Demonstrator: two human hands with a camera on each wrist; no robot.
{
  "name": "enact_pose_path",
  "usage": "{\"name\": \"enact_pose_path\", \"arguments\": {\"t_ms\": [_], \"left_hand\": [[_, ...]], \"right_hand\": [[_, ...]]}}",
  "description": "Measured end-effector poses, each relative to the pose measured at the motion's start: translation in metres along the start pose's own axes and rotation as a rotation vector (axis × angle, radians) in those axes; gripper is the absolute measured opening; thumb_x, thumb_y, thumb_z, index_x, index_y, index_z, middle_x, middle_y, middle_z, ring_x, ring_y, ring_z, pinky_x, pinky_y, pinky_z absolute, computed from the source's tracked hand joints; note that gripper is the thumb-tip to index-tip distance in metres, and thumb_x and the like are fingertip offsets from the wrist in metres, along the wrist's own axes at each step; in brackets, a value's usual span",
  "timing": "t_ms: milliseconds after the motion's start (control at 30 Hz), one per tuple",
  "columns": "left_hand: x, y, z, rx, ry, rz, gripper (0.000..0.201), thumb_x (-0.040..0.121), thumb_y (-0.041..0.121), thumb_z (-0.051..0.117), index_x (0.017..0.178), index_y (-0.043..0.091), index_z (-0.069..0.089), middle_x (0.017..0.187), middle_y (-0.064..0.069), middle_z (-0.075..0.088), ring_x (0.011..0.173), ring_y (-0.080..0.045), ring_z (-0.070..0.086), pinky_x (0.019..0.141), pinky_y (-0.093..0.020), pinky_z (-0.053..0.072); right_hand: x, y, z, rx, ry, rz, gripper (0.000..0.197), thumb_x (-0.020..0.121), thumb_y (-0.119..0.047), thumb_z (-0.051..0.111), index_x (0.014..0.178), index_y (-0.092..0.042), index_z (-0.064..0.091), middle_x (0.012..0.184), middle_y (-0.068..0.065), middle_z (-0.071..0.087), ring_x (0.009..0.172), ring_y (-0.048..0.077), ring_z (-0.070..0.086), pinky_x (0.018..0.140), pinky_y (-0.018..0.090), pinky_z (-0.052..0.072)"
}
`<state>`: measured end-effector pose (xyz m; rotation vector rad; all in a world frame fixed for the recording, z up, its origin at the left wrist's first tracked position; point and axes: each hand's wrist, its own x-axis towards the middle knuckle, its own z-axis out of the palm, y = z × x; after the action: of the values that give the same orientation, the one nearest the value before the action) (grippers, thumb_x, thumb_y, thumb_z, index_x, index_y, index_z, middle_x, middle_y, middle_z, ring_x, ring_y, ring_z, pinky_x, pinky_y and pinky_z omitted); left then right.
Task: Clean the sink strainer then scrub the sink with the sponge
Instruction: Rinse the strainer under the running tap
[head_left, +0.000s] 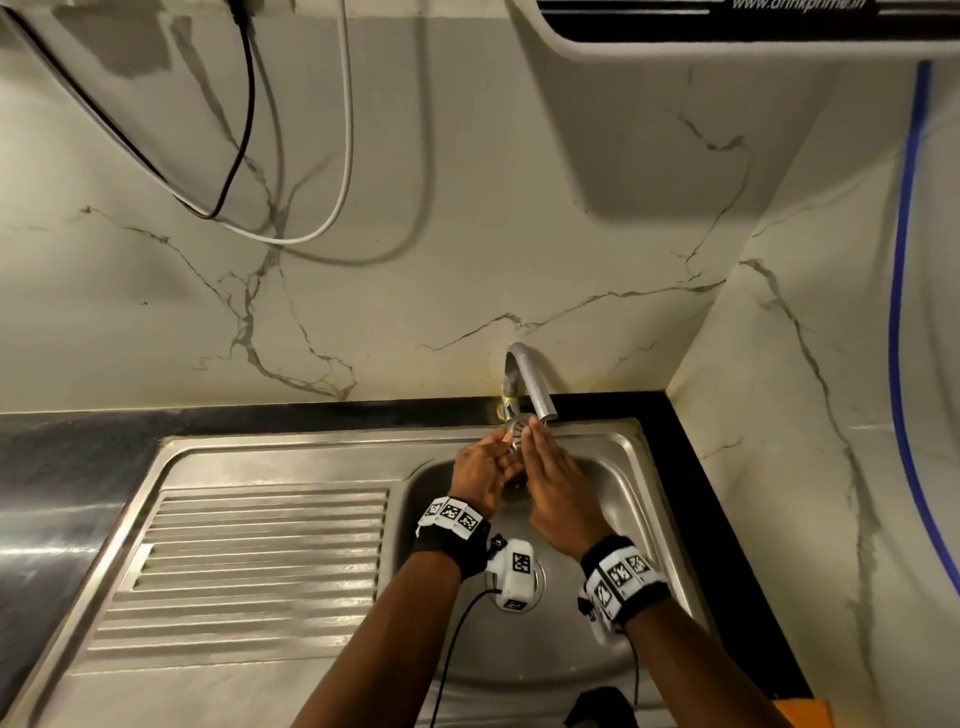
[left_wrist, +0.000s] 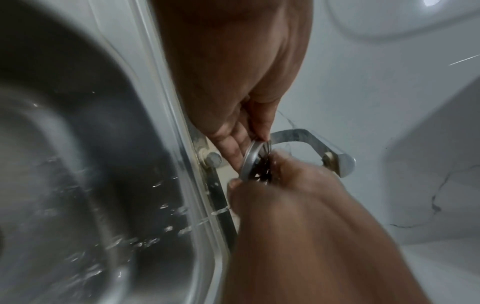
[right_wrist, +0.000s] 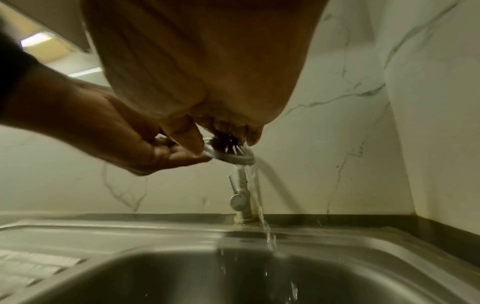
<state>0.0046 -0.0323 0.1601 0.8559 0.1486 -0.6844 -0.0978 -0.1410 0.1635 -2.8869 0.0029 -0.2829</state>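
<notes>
Both hands hold the round metal sink strainer (head_left: 519, 427) up under the tap spout (head_left: 535, 379), above the back of the steel sink (head_left: 654, 525). My left hand (head_left: 483, 462) pinches the strainer's rim (left_wrist: 249, 158) between thumb and fingers. My right hand (head_left: 550, 478) grips the strainer (right_wrist: 231, 157) with its thumb on the rim and its fingertips in the dark, dirty slotted basket. Water (right_wrist: 259, 205) runs through the strainer and falls into the basin. No sponge shows in any view.
The ribbed drainboard (head_left: 260, 561) lies left of the basin. The open drain hole (head_left: 540, 579) is partly hidden by my left wrist camera. The tap's lever and base (right_wrist: 240, 202) stand at the back rim. Marble walls close in behind and on the right. A black object (head_left: 602, 706) and something orange (head_left: 802, 713) sit at the front edge.
</notes>
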Motion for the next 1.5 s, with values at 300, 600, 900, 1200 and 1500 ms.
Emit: {"name": "enact_pose_path", "arguments": {"t_ms": [300,600,900,1200,1500], "left_hand": [[-0.007,-0.009,-0.006,0.128,0.023,-0.134,0.032,0.097,0.003,0.048,0.124,-0.002,0.064,0.114,-0.02,0.071,0.093,-0.027,0.072,0.08,-0.033,0.061],[0.015,-0.002,0.03,0.442,-0.009,-0.198,0.028,0.098,0.003,0.044,0.116,-0.006,0.063,0.108,-0.024,0.072,0.09,-0.035,0.072,0.083,-0.044,0.062],[0.042,0.005,0.053,0.768,-0.001,-0.132,0.022,0.09,0.0,0.06,0.111,-0.008,0.062,0.11,-0.027,0.069,0.095,-0.038,0.073,0.076,-0.048,0.063],[0.031,0.016,0.024,1.043,0.065,0.151,0.018,0.079,0.021,0.079,0.096,0.015,0.08,0.089,-0.005,0.079,0.079,-0.019,0.076,0.073,-0.042,0.064],[0.011,0.041,0.005,1.117,0.082,0.348,0.007,0.084,0.018,0.079,0.09,0.02,0.082,0.079,0.003,0.078,0.073,-0.015,0.075,0.072,-0.039,0.064]], "right_hand": [[0.009,0.054,-0.002,0.971,0.098,0.705,0.029,0.097,-0.021,0.06,0.124,-0.011,0.063,0.106,0.01,0.074,0.083,0.019,0.072,0.076,0.038,0.06],[0.007,0.06,-0.043,1.03,0.22,0.643,0.022,0.075,0.002,0.08,0.086,-0.016,0.073,0.083,0.005,0.075,0.079,0.019,0.072,0.067,0.024,0.058],[-0.003,0.067,-0.033,0.169,0.226,0.248,0.017,0.074,-0.012,0.078,0.086,-0.024,0.078,0.104,-0.005,0.065,0.099,0.014,0.059,0.079,0.032,0.055],[0.009,0.047,-0.014,1.193,0.308,0.789,0.015,0.077,0.004,0.078,0.085,-0.006,0.069,0.087,0.015,0.074,0.083,0.035,0.074,0.066,0.041,0.061],[0.042,0.025,-0.007,1.114,0.363,0.722,0.028,0.075,0.008,0.078,0.093,-0.01,0.067,0.092,0.011,0.073,0.079,0.024,0.075,0.064,0.044,0.063]]}}
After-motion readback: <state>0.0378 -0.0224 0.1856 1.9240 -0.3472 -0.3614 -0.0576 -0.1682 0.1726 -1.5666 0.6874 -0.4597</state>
